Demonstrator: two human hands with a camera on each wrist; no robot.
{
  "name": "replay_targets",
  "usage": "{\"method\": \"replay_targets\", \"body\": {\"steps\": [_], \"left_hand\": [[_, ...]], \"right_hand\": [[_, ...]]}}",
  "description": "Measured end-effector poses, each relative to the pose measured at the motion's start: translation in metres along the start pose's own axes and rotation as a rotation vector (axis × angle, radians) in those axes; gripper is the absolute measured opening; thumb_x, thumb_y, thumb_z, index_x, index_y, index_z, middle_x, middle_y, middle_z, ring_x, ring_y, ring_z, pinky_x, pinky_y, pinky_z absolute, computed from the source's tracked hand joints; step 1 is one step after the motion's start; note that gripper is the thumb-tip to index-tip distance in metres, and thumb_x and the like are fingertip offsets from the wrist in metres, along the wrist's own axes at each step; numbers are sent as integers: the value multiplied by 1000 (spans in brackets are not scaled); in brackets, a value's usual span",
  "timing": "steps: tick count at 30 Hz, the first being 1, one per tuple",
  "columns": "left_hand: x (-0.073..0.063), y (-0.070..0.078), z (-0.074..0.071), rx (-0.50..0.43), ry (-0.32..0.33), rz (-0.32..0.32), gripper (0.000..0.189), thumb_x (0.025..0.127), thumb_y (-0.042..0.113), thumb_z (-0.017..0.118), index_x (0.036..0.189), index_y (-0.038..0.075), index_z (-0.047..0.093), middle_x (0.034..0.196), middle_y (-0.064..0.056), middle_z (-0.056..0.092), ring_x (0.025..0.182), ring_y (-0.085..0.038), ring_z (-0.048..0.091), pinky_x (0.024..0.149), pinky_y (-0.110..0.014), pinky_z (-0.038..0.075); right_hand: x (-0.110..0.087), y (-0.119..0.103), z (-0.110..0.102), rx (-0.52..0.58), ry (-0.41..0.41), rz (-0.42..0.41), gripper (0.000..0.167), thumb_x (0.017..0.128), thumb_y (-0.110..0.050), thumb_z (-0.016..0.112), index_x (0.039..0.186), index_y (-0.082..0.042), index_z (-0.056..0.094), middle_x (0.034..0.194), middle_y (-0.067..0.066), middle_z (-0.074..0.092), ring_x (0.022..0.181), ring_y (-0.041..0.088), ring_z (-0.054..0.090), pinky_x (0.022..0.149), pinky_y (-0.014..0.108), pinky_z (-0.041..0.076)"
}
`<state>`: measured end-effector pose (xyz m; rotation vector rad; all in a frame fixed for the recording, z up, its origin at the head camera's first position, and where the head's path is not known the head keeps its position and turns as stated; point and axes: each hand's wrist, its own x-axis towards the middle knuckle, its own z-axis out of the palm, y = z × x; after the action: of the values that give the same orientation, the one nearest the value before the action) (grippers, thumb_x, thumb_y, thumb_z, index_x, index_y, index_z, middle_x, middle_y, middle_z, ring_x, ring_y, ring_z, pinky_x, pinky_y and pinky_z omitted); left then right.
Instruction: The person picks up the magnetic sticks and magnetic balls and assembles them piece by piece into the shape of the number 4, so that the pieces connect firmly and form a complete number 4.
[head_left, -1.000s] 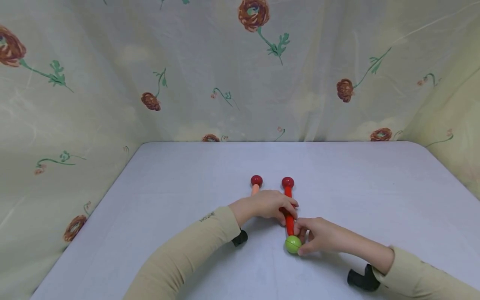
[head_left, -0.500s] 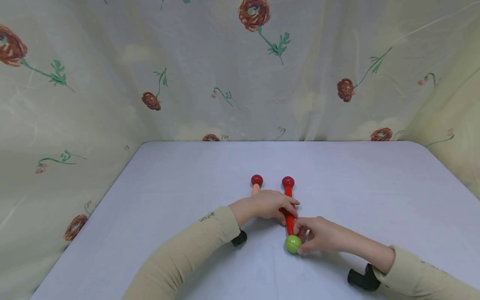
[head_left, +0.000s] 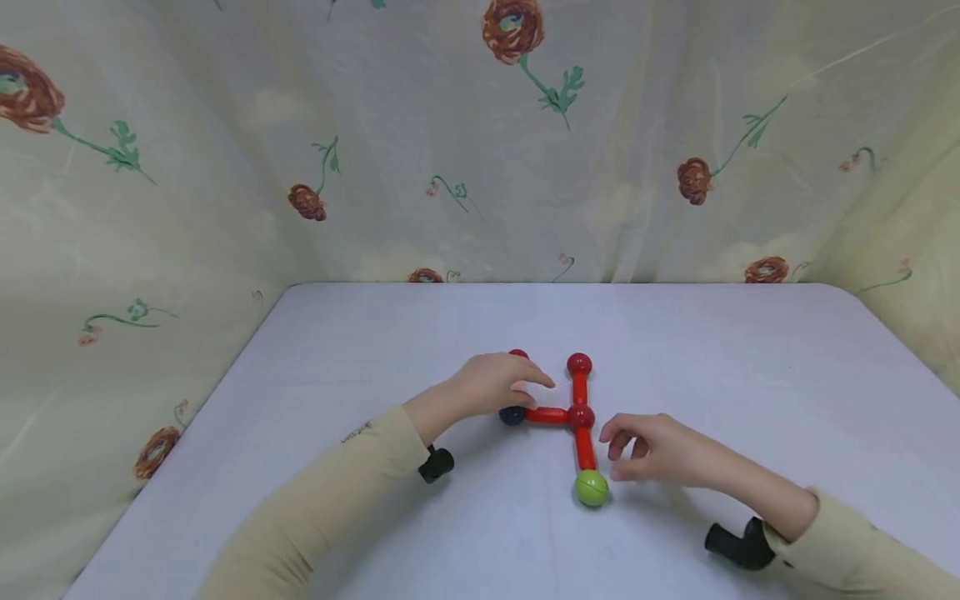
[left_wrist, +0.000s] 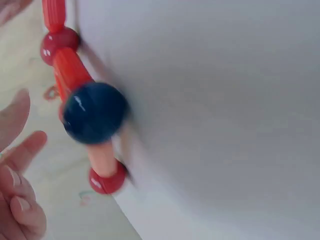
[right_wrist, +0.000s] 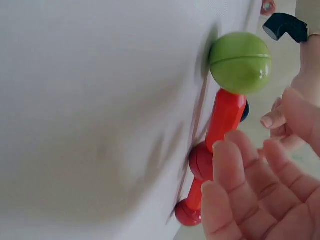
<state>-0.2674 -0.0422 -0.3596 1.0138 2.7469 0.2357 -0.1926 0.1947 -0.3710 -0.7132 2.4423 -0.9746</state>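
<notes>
A ball-and-rod figure lies on the table. Its green ball (head_left: 592,488) sits nearest, joined by a red rod (head_left: 585,450) to a red centre ball (head_left: 581,417). Beyond that, another red rod (head_left: 580,388) leads to a far red ball (head_left: 579,364). A third red rod (head_left: 547,417) runs left to a dark blue ball (left_wrist: 95,113), from which a peach rod (left_wrist: 102,159) reaches a second red end ball (left_wrist: 107,180). My left hand (head_left: 491,385) hovers over the blue ball's side, fingers loosely extended, holding nothing. My right hand (head_left: 663,450), relaxed, is just right of the green ball, apart from it.
The white table (head_left: 420,333) spreads around the figure. Flower-printed curtains (head_left: 375,167) hang behind it and along both sides. A black wrist camera (head_left: 738,546) is strapped at the right cuff, another (head_left: 437,464) at the left.
My left hand has let go of the figure's middle and moved left and back, uncovering the centre ball. My right hand has released the green ball and drawn slightly right.
</notes>
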Motion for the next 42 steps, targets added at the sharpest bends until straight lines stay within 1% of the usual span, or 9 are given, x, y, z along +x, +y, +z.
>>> {"method": "replay_targets", "body": {"steps": [2,4,7,9,12,17,23,30,42], "left_hand": [[-5,-6,1,6,-3,-58,36,85,28,64,122,28,60,112,7,62,100,-9,54,80,-25,46],[-8,-11,4,12,-30,-105,37,85,32,64,121,28,60,103,6,63,92,-9,53,74,-24,45],[-11,-14,11,27,-87,-142,42,83,38,65,124,29,58,103,5,63,89,-9,51,75,-25,45],[-12,-14,14,32,-104,-149,45,82,39,66,125,29,57,108,4,63,91,-10,52,78,-27,46],[-13,-13,18,31,-96,-153,46,81,38,67,125,29,57,116,4,62,94,-10,52,83,-30,46],[-15,-11,19,27,-77,-161,46,80,37,68,124,28,58,116,4,62,91,-10,53,83,-28,46],[-18,-11,20,-6,-66,-154,45,79,37,69,122,27,60,112,4,64,87,-8,52,77,-25,45],[-18,-12,20,-16,-58,-152,44,80,37,67,122,26,60,115,4,63,90,-9,53,79,-26,45],[-18,-16,21,-9,-54,-154,44,81,36,67,123,28,58,115,3,62,94,-10,54,80,-27,46]], "right_hand": [[0,-1,2,-6,-33,-12,37,77,-17,73,108,-4,57,90,1,61,72,10,55,64,20,48],[1,-2,6,-16,-77,-14,38,77,-17,73,110,-6,58,91,0,61,72,9,54,63,21,48],[3,-5,12,-40,-121,11,42,75,-18,75,113,-8,60,90,-2,59,70,10,53,61,21,47],[5,-7,17,-63,-126,34,44,74,-18,75,114,-9,61,87,-3,58,69,10,51,60,21,46],[6,-9,21,-98,-108,40,42,73,-17,76,113,-9,63,84,-5,57,69,10,50,59,21,45],[7,-11,24,-131,-77,38,40,73,-17,76,110,-9,65,82,-6,57,69,9,50,59,20,45],[9,-13,25,-134,-61,49,40,73,-18,76,110,-9,65,81,-6,57,69,9,50,59,19,45],[10,-13,23,-126,-77,66,41,73,-17,76,111,-9,64,81,-6,57,69,9,50,59,19,46],[12,-12,21,-119,-99,23,40,73,-17,75,110,-10,64,81,-7,56,68,9,50,59,20,46]]}}
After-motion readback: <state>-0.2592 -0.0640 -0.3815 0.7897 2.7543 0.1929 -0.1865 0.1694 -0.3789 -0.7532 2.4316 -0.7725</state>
